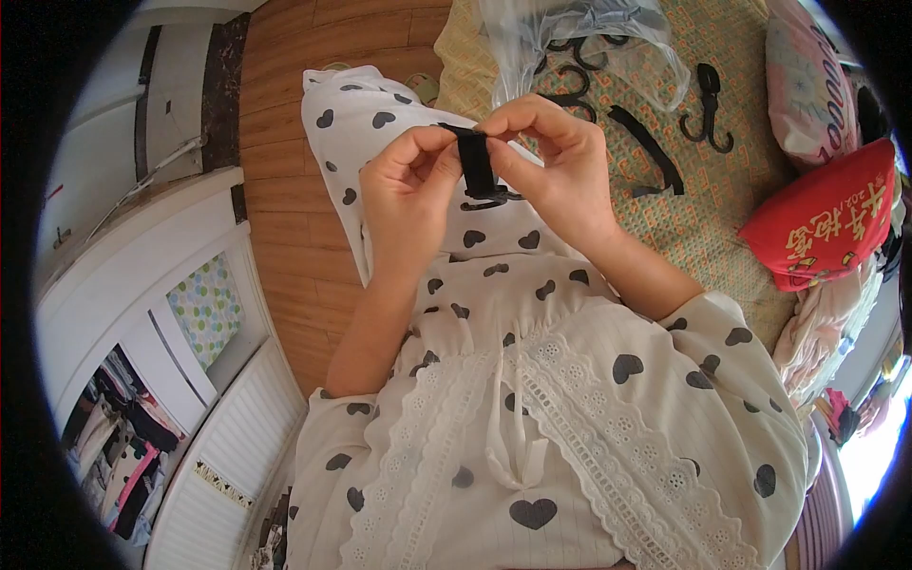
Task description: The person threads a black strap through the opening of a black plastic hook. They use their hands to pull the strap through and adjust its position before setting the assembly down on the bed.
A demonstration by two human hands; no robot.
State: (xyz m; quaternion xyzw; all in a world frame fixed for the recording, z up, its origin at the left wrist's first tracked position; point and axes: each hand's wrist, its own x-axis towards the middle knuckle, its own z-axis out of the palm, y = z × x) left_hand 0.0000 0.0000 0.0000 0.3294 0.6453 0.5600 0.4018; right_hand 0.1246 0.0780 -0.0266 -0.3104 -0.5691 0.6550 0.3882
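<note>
Above my lap, my left hand [410, 185] and my right hand [565, 176] pinch the two sides of a black strap [477, 163]. The strap looks folded into a loop, and a black plastic hook piece [489, 201] shows at its lower end. My fingertips cover part of the strap's upper edge. To the right on the bed lies another black strap [651, 150], loose and slightly curved. Farther right rests a black double hook [708, 109] with its two curved arms pointing toward me.
A clear plastic bag [518, 43] with more black hooks [575, 90] by it lies on the patterned bed cover [731, 223]. At the right are a red cushion [826, 223] and a pink-and-white pillow [807, 90]. Wooden floor [285, 209] and an open cabinet of clothes [123, 437] are on the left.
</note>
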